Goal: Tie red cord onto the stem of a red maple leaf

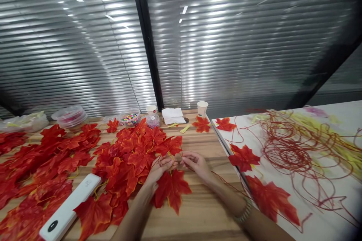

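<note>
While the left hand (164, 165) pinches a red leaf (173, 191) by its base, fingers curled in, the right hand (195, 162) sits just beside it with thumb and forefinger pressed together, seemingly on a thin strand of red cord (285, 154). Most of that cord lies in loose loops on the white worktop (325, 226) to the right. The held leaf hangs below the left fingers, over the wooden worktop (209, 211), with a heap of red leaves (138, 154) near it on the left. Judging by the pose, the step in hand is fastening cord to the leaf; whether a knot is formed is too small to tell. The next move seems to call for steadying the base while the right fingers draw the strand snug.
</note>
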Tool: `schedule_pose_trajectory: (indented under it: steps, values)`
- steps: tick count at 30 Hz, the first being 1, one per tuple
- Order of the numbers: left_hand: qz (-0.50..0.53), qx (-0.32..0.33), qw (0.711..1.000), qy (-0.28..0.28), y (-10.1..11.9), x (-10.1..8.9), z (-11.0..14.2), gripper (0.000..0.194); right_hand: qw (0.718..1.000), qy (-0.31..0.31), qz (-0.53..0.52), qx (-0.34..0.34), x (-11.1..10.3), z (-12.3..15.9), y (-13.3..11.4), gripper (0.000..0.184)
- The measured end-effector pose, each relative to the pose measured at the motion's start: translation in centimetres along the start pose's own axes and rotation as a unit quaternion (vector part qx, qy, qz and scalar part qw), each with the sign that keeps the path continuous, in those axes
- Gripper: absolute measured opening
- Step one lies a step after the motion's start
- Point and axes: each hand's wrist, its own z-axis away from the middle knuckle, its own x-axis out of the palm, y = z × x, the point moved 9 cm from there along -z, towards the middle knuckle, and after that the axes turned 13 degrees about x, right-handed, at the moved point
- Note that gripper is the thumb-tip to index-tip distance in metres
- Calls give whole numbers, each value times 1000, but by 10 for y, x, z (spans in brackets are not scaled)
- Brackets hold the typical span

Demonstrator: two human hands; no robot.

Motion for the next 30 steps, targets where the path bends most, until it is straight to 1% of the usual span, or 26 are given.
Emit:
schedule_pose_trajectory:
  steps: [3, 6, 11, 13, 17, 20, 24, 30]
  values:
    - [10, 11, 1000, -5, 2, 2, 3, 49, 1000, -10, 9, 1, 4, 2, 0, 29]
    - [15, 14, 1000, 0, 1, 2, 5, 51, 1000, -17, 20, -9, 7, 4, -2, 28]
    - [14, 24, 999, 19, -4, -1, 5, 54, 999, -25, 29, -23, 8, 5, -1, 27]
    - [3, 29, 1000, 6, -6, 1, 4, 52, 999, -26, 29, -26, 7, 4, 0, 27]
    - [-9, 32, 999, -41, -8, 10, 5, 47, 999, -26, 21, -20, 9, 3, 1, 27]
    - [-6, 32, 998, -47, -6, 12, 5, 49, 998, -37, 36, -29, 14, 5, -3, 25]
    - [-15, 23, 999, -41, -5, 10, 4, 54, 996, -49, 61, -42, 17, 7, -4, 24]
    - [-14, 10, 998, -52, -1, 15, 9, 50, 998, -14, 57, -29, 4, 4, 3, 25]
